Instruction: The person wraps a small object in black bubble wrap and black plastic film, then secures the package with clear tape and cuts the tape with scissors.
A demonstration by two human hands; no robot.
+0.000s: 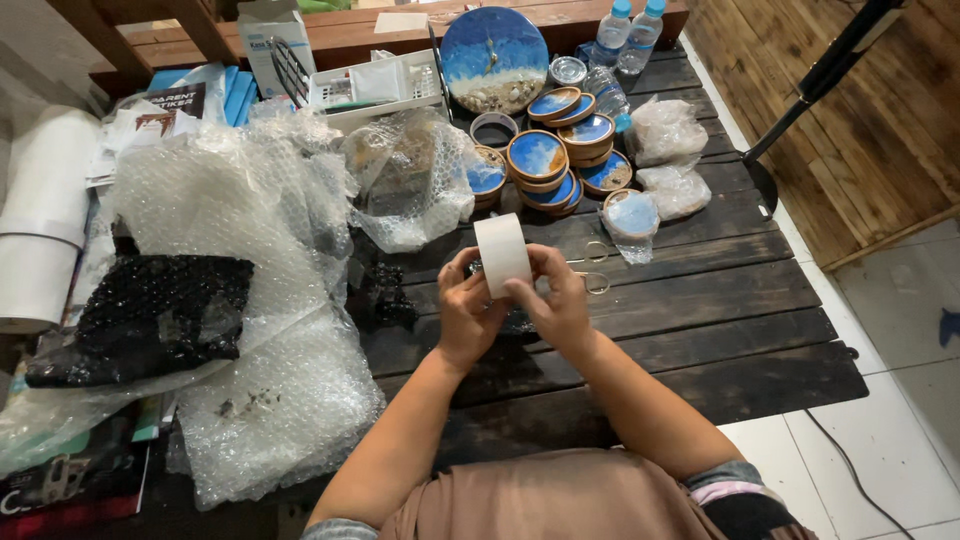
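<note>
Above the dark wooden tabletop, the left hand and right hand both pinch a roll of white tape upright between them, fingertips at its edge as if hunting the end, with bubble wrap spread alongside.

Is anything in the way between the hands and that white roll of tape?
No. Both the left hand and the right hand already hold the white roll of tape directly, fingers on its sides, above the dark wooden table. Nothing sits between them.
</note>
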